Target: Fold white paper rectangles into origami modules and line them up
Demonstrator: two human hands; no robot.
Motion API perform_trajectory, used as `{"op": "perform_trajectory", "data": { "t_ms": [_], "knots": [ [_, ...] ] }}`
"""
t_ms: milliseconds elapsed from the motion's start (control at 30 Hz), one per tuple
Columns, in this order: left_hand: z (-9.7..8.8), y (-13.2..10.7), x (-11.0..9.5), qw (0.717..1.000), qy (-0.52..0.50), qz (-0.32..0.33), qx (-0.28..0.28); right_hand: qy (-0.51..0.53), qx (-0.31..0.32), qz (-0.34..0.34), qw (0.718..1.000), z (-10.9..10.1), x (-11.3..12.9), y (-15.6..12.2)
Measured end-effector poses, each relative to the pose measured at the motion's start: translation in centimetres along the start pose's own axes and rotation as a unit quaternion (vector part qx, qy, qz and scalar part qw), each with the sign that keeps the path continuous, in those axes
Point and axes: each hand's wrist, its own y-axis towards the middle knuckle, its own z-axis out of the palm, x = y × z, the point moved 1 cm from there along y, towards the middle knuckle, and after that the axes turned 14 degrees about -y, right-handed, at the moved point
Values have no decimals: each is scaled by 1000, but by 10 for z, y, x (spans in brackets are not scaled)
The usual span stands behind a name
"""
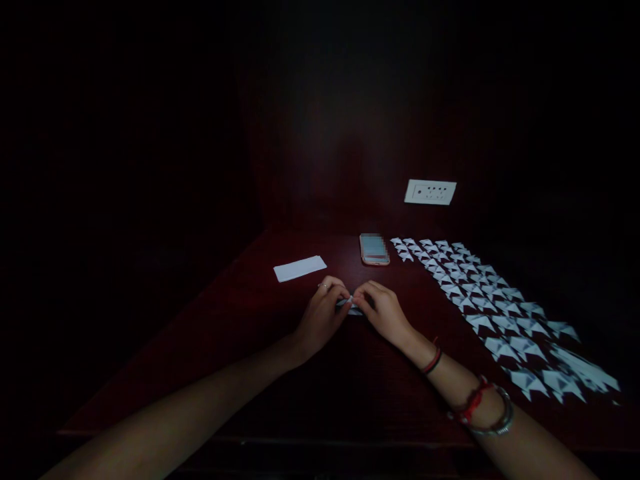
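Between my hands, close to the table surface, is a small piece of folded white paper [355, 311]. My left hand [326, 312] pinches its left side, with a ring showing on one finger. From the other side my right hand [379, 305] grips the paper with thumb and fingers, and the two hands almost meet. Most of the paper is hidden by the fingers. Just beyond my left hand lies a stack of white paper strips [300, 268].
A phone [374, 249] lies at the back of the dark red table [240, 320]. Rows of folded white paper pieces [505, 325] cover the right side, with loose paper strips [585, 368] near the front right. A socket plate [430, 192] is on the back wall.
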Motion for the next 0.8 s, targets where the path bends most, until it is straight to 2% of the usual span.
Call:
{"op": "perform_trajectory", "data": {
  "t_ms": [267,433,600,800],
  "knots": [
    [-4,-1,-3,1000,-19,-8,-5,41,7,7,999,-3,0,0],
    [-5,-2,-1,997,-66,-30,-7,49,2,14,999,-5,-1,2],
    [-4,-1,7,992,-112,-59,29,46,-16,40,998,-6,-4,3],
    [-5,1,10,986,-140,-70,52,98,9,33,995,0,-10,4]
  ]
}}
